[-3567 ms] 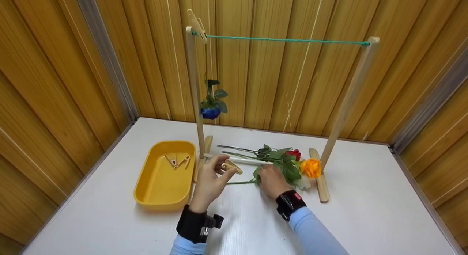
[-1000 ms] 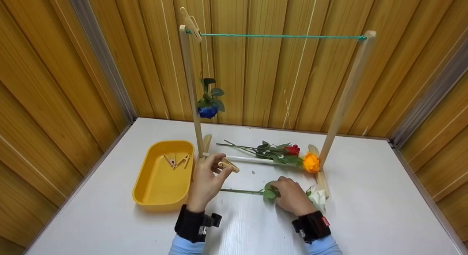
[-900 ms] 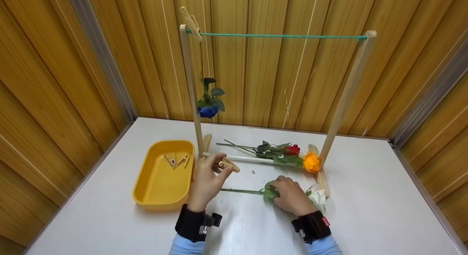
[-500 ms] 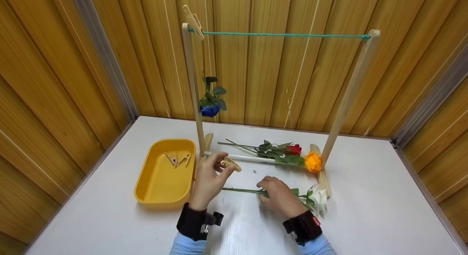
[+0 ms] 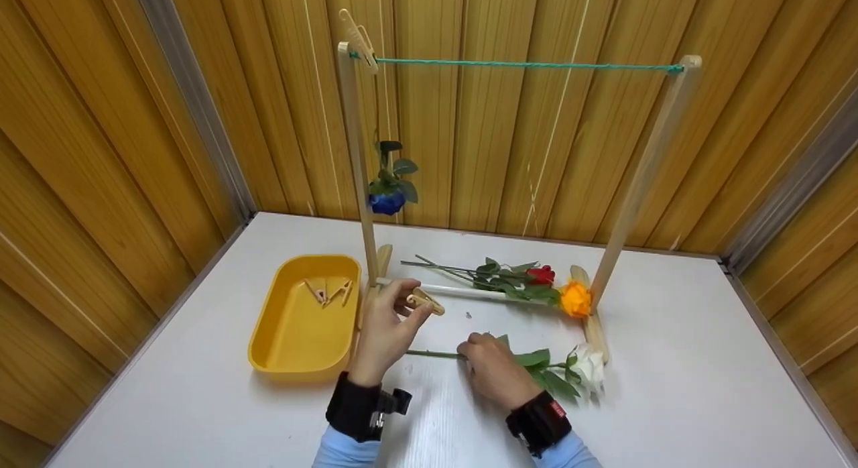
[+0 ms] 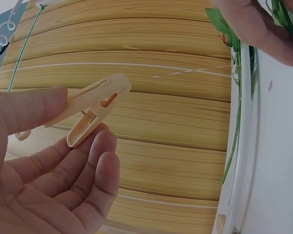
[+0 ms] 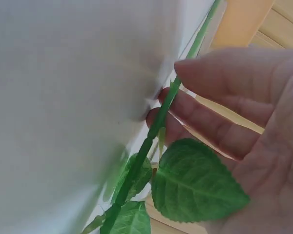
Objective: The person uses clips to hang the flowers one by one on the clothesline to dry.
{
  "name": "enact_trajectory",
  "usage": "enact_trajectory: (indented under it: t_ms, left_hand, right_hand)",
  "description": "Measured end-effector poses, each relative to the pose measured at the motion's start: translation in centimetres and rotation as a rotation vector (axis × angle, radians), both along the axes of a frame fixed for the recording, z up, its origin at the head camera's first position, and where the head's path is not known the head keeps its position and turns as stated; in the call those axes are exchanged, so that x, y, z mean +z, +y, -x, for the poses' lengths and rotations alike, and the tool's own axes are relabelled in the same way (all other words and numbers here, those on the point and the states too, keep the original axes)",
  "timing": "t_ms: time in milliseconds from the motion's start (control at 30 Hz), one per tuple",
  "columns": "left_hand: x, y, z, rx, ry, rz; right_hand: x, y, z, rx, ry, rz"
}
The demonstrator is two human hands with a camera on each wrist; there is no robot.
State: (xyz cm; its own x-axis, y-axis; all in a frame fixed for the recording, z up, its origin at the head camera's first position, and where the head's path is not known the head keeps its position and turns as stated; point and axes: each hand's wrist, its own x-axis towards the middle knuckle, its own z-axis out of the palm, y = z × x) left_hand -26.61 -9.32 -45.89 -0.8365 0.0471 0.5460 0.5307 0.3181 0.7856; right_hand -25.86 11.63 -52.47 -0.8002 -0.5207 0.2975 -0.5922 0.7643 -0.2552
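My left hand (image 5: 389,330) pinches a beige clothespin (image 5: 426,301) between thumb and fingers above the table. The left wrist view shows the clothespin (image 6: 95,107) close up, with nothing clipped in it. My right hand (image 5: 496,369) is low over the table, with thumb and fingertips on either side of the green stem (image 7: 161,117) of a white rose (image 5: 587,367). This rose lies with its bloom to the right; the hand hides part of its stem and leaves. Behind lie a red rose (image 5: 540,275) and an orange rose (image 5: 575,299).
A wooden frame with a green cord (image 5: 523,64) stands at the back. A blue rose (image 5: 387,201) hangs head down below a clothespin (image 5: 362,45) at the cord's left end. The yellow tray (image 5: 268,351) on the left holds several clothespins (image 5: 326,294). A white rod (image 5: 462,291) joins the frame's feet.
My right hand has drawn the white rose away from the other flowers towards me, then slid left along its stem, uncovering leaves. My left hand still holds the clothespin in nearly the same place.
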Motion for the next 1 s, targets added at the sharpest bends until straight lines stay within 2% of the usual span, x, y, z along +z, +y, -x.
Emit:
enact_trajectory:
  t_ms: [233,400,533,667,833,1000]
  left_hand:
    - [0.3,0.0,0.0,0.014,0.0,0.016]
    - [0.2,0.0,-0.1,0.009,0.0,0.015]
    - [0.2,-0.1,-0.1,0.005,0.004,0.015]
    - [0.3,-0.1,-0.1,0.013,0.022,0.03]
    - [0.4,0.0,-0.2,0.039,0.01,0.025]
    - [0.6,0.0,-0.2,0.078,-0.003,-0.004]
  right_hand:
    - [-0.2,-0.1,0.0,-0.036,0.017,-0.015]
    - [-0.1,0.0,0.1,-0.03,0.023,-0.025]
    - [0.0,0.3,0.3,-0.013,0.068,-0.011]
    - [0.2,0.7,0.7,-0.015,0.144,0.044]
    - [0.7,1.2,1.6,-0.039,0.221,0.149]
    - [2.0,1.2,2.9,-0.072,0.276,0.258]
